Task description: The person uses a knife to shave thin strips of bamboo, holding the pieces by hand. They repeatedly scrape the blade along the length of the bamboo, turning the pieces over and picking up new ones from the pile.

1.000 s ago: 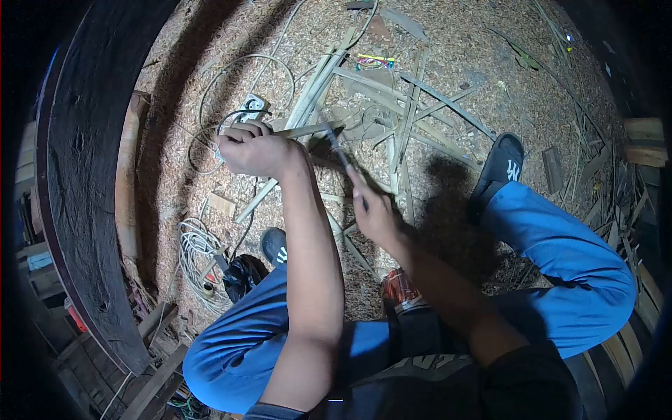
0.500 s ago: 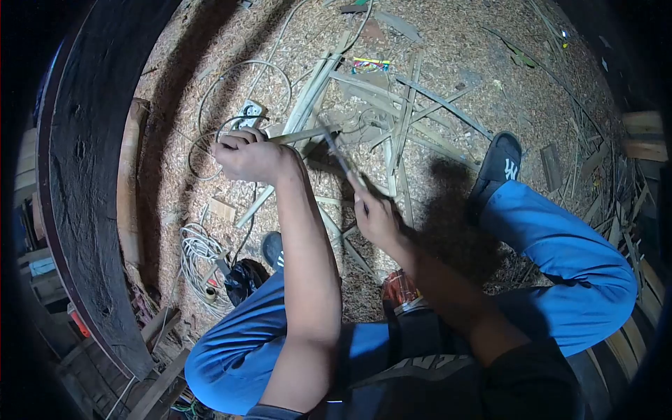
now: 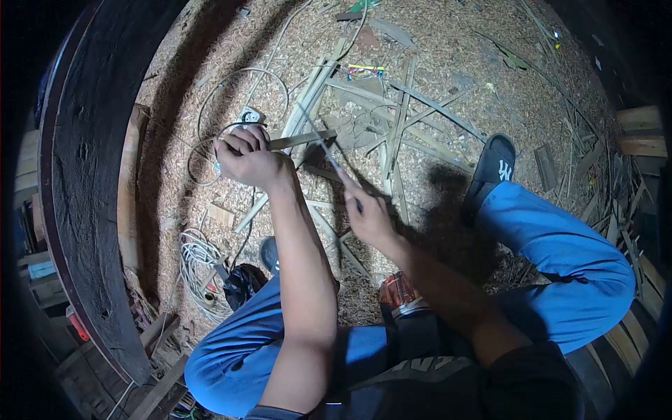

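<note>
My left hand (image 3: 246, 155) is closed around one end of a flat bamboo strip (image 3: 304, 139), which sticks out to the right from the fist. In my right hand (image 3: 369, 218) is a knife (image 3: 329, 155), gripped by its handle. Its thin blade points up and to the left, crossing the strip in this view. Just beyond the left fist sits a white power socket (image 3: 250, 116). Several long pale strips (image 3: 308, 105) lie on the floor past the hands, some of them crossed.
Wood shavings cover the floor (image 3: 448, 70). A coiled white cable (image 3: 199, 262) and a black plastic bag (image 3: 243, 283) lie by my left leg. A large dark timber (image 3: 98, 196) curves along the left side. A colourful wrapper (image 3: 365, 71) lies farther out.
The knife in my right hand has shifted slightly left and its blade now crosses the strip nearer its middle. My left hand still grips the strip, with little movement.
</note>
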The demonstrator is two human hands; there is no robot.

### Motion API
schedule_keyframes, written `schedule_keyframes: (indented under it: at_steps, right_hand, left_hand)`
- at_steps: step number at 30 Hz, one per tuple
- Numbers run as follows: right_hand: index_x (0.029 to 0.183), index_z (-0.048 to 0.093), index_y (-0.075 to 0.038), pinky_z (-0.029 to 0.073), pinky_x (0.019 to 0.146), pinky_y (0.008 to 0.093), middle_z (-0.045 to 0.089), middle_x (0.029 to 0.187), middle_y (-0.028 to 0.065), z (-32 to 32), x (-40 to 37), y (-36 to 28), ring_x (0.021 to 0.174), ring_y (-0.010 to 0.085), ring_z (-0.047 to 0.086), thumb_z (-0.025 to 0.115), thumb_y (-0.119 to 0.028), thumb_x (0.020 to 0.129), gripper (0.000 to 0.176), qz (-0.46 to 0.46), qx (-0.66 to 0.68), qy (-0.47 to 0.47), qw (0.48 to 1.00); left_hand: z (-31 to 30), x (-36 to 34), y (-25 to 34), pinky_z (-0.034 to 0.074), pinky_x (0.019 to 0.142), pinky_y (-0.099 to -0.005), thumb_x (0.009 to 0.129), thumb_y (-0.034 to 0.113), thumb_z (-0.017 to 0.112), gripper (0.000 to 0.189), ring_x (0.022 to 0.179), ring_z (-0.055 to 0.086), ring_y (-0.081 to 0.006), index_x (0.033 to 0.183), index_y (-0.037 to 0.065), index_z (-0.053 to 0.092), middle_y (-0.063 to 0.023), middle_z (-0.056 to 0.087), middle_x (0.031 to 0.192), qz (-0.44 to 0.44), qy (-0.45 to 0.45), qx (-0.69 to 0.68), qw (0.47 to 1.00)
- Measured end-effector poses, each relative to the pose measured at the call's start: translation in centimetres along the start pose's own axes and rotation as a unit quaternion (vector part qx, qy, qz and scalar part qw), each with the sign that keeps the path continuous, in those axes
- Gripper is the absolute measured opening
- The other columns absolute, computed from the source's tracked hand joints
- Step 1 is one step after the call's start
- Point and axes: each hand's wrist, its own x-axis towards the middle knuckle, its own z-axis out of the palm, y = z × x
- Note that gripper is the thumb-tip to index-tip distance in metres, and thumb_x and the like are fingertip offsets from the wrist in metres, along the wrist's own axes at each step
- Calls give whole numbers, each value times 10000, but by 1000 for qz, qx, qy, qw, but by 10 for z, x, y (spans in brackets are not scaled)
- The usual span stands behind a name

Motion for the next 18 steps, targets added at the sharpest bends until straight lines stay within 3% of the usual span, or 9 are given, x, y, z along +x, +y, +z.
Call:
schedule_keyframes:
  at_steps: [1, 3, 7, 9, 10, 13, 16, 17, 18]
  right_hand:
    - [1463, 433, -178, 503, 552, 398, 667, 800, 197, -8, 1, -29, 550, 274, 650, 498, -119, 963, 507, 59, -22, -59, 996]
    - [1453, 448, -179, 506, 564, 396, 662, 777, 196, 13, 3, -32, 574, 298, 657, 508, -120, 954, 506, -108, 75, 39, 990]
    - [1454, 446, -201, 511, 581, 417, 646, 731, 200, 1, -5, -32, 581, 324, 650, 514, -103, 938, 530, -23, 7, -41, 999]
    - [1454, 445, -177, 465, 534, 358, 576, 633, 221, 5, -10, -30, 472, 277, 576, 496, -78, 963, 503, -20, -16, -71, 997]
    - [1465, 424, -252, 491, 573, 460, 618, 685, 218, 7, -12, -37, 583, 351, 642, 515, -54, 917, 590, 6, -40, -81, 996]
    - [1467, 420, -244, 507, 563, 454, 621, 670, 223, 18, -16, -37, 571, 354, 651, 514, -54, 917, 590, -89, 53, -21, 994]
    - [1465, 423, -227, 508, 561, 446, 632, 688, 220, 16, -13, -26, 579, 348, 662, 511, -49, 918, 583, -125, 23, -12, 992]
    - [1468, 420, -214, 503, 556, 443, 644, 714, 211, 2, -14, -34, 605, 338, 674, 513, -47, 916, 583, 85, -12, -89, 992]
    - [1471, 415, -209, 503, 551, 437, 642, 707, 204, 1, -12, -30, 592, 326, 668, 510, -50, 920, 581, 37, -40, -73, 996]
  left_hand:
    - [0, -2, 3, 186, 385, -249, 1001, 102, 331, 343, 454, 221, -85, 665, 127, 266, 14, 245, 551, -14, -10, -20, 1000]
    - [-3, -3, 7, 145, 423, -270, 1018, 210, 300, 443, 452, 160, -112, 591, 173, 189, 18, 180, 515, -18, -20, 39, 999]
    - [-13, -1, 11, 144, 419, -267, 1036, 242, 285, 457, 451, 145, -107, 595, 172, 189, 17, 178, 519, -2, -45, 55, 997]
    - [-27, 5, 17, 162, 412, -265, 1029, 215, 297, 420, 441, 168, -108, 619, 150, 226, 17, 195, 520, -58, 4, -35, 998]
    - [-31, 8, 18, 151, 419, -267, 1030, 249, 288, 445, 442, 163, -110, 601, 158, 210, 19, 184, 506, -48, 3, -21, 999]
    - [-30, 5, 19, 155, 420, -266, 1030, 251, 283, 441, 436, 164, -110, 603, 161, 220, 20, 185, 500, -23, -25, -4, 999]
    - [-32, -5, 15, 145, 416, -285, 1027, 248, 286, 447, 439, 152, -117, 601, 168, 177, 13, 177, 511, 3, -28, 40, 999]
    - [-28, -6, 15, 144, 416, -287, 1023, 240, 291, 442, 442, 155, -117, 602, 168, 176, 10, 180, 513, 17, -21, 49, 998]
    - [-29, -4, 16, 144, 418, -286, 1021, 230, 299, 436, 446, 159, -115, 607, 166, 178, 9, 185, 517, 2, 0, 22, 1000]
